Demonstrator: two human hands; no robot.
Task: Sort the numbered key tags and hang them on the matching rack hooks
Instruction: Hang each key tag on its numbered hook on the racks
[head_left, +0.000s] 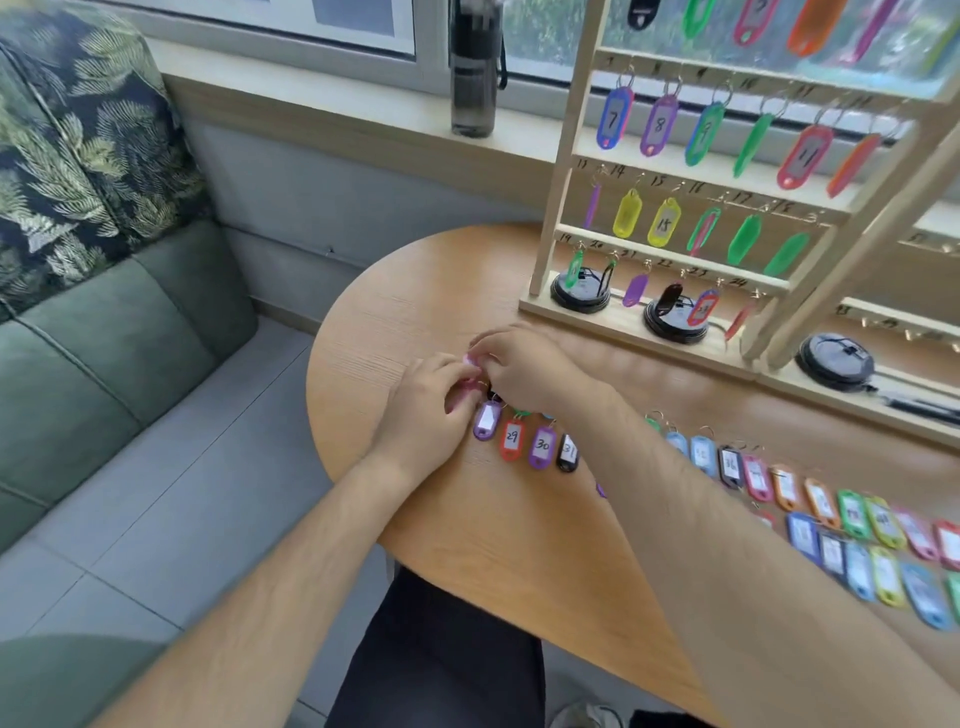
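Note:
My left hand (423, 410) and my right hand (524, 366) meet at the left end of a row of key tags, and together they pinch a small pink tag (471, 362) that is mostly hidden by the fingers. Just below them lie a purple tag (487, 421), a red tag 29 (511, 440), a purple tag 30 (543, 447) and a black tag 31 (568, 453). Several more coloured tags (852, 525) run to the right in two rows. The wooden rack (675, 228) stands behind with tags hung on its numbered hooks.
The round wooden table (467, 519) ends at a curved edge on the left. A second rack (893, 332) stands at the right. Black round bases (579, 291) sit under the racks. A dark bottle (474, 67) stands on the window sill. A green sofa (104, 312) is at the left.

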